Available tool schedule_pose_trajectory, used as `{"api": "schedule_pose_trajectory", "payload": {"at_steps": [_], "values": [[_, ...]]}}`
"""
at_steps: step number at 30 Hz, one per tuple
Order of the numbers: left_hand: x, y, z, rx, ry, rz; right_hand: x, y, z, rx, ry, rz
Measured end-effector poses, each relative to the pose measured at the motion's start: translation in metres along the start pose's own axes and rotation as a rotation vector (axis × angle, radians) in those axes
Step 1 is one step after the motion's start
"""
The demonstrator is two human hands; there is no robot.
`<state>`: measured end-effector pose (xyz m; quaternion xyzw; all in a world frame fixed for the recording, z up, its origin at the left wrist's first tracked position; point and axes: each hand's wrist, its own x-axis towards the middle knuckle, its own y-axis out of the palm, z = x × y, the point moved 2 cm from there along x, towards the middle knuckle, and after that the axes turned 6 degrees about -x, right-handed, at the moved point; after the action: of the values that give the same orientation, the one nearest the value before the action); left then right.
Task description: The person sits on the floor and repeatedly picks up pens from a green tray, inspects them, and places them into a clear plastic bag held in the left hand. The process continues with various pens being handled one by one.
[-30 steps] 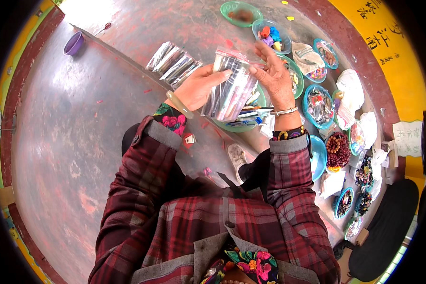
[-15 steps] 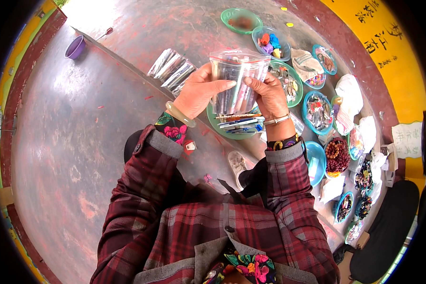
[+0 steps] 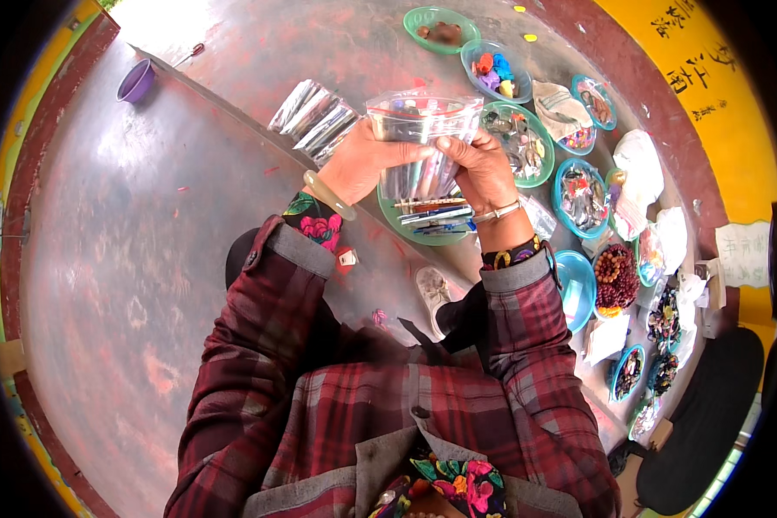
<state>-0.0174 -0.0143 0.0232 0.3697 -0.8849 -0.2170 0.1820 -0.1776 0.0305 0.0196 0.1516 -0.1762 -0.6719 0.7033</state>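
Between my hands is a clear zip bag [image 3: 425,129] with a red strip along its top and several pens standing inside. My left hand [image 3: 364,164] grips its left side, thumb laid across the front. On the right side my right hand [image 3: 483,173] pinches it, thumb on the front too; the fingers of both hands are mostly behind the bag. Under the bag, a green basin [image 3: 397,226] holds loose pens [image 3: 440,216]. Beyond my left hand lies a pile of filled clear bags [image 3: 315,121] on the floor.
To the right stand several basins of small goods, among them a green one [image 3: 548,164], a blue one [image 3: 589,231] and a light blue one [image 3: 576,289]. A purple basin [image 3: 136,82] sits far left. My shoe [image 3: 432,289] is below the pens. A floor seam [image 3: 224,112] runs diagonally.
Both hands have shifted slightly left with the bag. Its top now looks creased and folded toward me, and the left thumb lies nearer the right thumb.
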Motion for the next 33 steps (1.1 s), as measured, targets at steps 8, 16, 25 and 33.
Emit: {"api": "schedule_pose_trajectory", "payload": {"at_steps": [8,16,25,33], "values": [[0.0,-0.006,-0.009,-0.086,0.109,-0.087,0.005,-0.011,0.013,-0.413,-0.124,-0.199],[-0.006,-0.02,-0.028,-0.063,0.167,-0.179,0.026,-0.05,-0.081,-1.674,-0.02,0.294],[-0.009,-0.016,-0.034,-0.054,0.177,-0.203,0.007,-0.056,-0.174,-2.126,0.145,0.429],[-0.011,-0.017,-0.035,-0.061,0.109,-0.199,0.003,-0.054,-0.19,-2.143,0.041,0.373]]}}
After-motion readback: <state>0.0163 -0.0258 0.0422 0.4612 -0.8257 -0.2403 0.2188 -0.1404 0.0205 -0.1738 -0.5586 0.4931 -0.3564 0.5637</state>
